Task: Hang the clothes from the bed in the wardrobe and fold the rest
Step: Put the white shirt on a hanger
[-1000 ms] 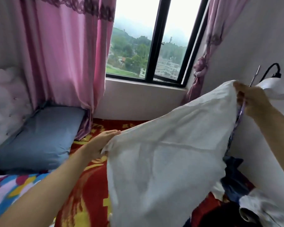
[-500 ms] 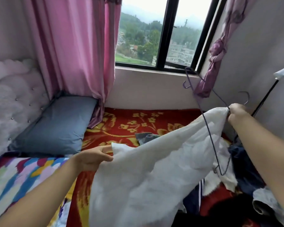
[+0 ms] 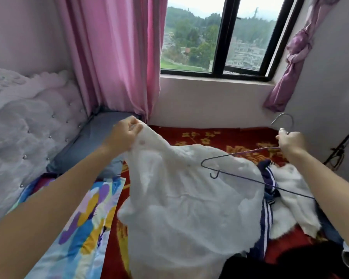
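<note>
Below the fingers of the left hand (image 3: 125, 135), the white garment (image 3: 189, 198) hangs from their pinch on its upper edge and spreads down over the bed (image 3: 210, 135), reaching under the right hand (image 3: 290, 141). The right fingers are curled tight round the neck of the wire hanger (image 3: 250, 152), just under its hook; the frame tilts out to the left of them, above the garment. Beneath the right fingers lie a navy striped garment (image 3: 266, 214) and a fluffy white one (image 3: 296, 208). Beyond the left fingers sit a blue pillow (image 3: 85, 146) and a pink curtain (image 3: 119, 57)
</note>
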`<state>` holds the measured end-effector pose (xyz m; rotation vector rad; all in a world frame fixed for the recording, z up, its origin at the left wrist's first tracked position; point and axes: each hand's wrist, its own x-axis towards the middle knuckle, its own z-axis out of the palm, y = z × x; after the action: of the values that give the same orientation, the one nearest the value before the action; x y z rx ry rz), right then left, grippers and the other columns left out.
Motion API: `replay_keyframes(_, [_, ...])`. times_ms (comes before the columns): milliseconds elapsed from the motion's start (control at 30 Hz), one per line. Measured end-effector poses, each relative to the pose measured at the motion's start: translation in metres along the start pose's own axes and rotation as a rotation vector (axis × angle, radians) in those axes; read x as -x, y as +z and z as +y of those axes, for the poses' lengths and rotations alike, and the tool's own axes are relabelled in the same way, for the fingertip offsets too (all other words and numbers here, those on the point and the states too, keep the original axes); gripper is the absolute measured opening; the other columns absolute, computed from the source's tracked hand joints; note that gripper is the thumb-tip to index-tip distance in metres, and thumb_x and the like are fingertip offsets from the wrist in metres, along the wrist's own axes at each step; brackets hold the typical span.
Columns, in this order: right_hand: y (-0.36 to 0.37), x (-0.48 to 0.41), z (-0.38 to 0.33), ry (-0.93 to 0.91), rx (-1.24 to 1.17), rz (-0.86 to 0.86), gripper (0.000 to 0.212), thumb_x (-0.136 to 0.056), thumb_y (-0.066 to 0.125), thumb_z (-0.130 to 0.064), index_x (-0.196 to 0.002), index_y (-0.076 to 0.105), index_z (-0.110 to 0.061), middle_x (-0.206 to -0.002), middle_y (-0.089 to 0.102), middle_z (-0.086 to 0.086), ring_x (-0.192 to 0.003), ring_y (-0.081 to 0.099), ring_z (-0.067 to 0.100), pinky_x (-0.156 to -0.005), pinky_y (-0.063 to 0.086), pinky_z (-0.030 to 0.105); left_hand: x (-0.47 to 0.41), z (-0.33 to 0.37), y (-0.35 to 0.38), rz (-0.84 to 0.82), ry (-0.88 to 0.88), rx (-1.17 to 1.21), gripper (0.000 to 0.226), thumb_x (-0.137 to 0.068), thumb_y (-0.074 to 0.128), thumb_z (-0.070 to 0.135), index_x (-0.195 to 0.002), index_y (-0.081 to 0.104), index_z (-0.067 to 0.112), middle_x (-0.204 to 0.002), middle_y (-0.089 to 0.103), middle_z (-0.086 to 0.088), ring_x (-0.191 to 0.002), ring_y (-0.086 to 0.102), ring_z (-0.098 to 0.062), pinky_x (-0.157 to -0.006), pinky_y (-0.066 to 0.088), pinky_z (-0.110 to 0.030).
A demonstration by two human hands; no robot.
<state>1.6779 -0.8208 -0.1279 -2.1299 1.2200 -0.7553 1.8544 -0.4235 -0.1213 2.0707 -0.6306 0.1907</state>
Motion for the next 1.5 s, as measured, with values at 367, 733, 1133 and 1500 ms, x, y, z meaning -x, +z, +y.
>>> replay_keyframes(367, [0.021, 0.111, -0.050, -0.318, -0.036, -0.818, 0.040, -0.083, 0.069, -0.025, -0.043, 0.067, -0.021, -0.035, 0.039, -0.010, -0.031, 0.027, 0.004, -0.034, 0.022, 0.014, 0.009, 0.053, 0.012, -0.168, 0.060, -0.424, 0.016, -0.097, 0.042, 0.023, -0.088, 0.049, 0.012, -0.087, 0.053, -0.008, -0.083, 0.052, -0.029, -0.071, 0.037, -0.034])
replay_keyframes(733, [0.066, 0.179, -0.075, -0.252, -0.711, -0.648, 0.027, -0.087, 0.063, -0.005, -0.064, 0.061, 0.009, -0.048, 0.036, 0.002, -0.037, 0.028, 0.005, -0.036, 0.023, 0.014, 0.049, 0.066, 0.011, -0.022, 0.381, -0.581, 0.020, -0.089, 0.061, 0.028, -0.084, 0.065, 0.010, -0.083, 0.065, -0.006, -0.086, 0.056, -0.029, -0.069, 0.042, -0.034])
replay_keyframes(1133, [0.071, 0.114, -0.044, -0.268, -0.619, -0.395, 0.025, -0.089, 0.062, -0.014, -0.113, 0.062, -0.011, -0.107, 0.061, -0.002, -0.100, 0.056, 0.011, -0.085, 0.045, 0.021, 0.004, 0.085, -0.061, -0.140, 0.572, -0.507, 0.053, -0.081, 0.071, 0.018, -0.131, 0.055, 0.017, -0.073, 0.056, 0.003, -0.060, 0.051, -0.017, -0.068, 0.047, -0.033])
replay_keyframes(1500, [0.160, 0.158, -0.049, -0.267, -0.422, -0.760, 0.049, -0.087, 0.052, 0.004, -0.134, 0.050, -0.008, -0.133, 0.053, 0.009, -0.124, 0.049, 0.021, -0.104, 0.039, 0.027, -0.014, 0.094, -0.091, 0.204, 0.592, -0.281, 0.020, -0.088, 0.064, 0.016, -0.097, 0.070, -0.001, -0.073, 0.048, 0.015, -0.063, 0.047, 0.014, -0.062, 0.031, -0.002])
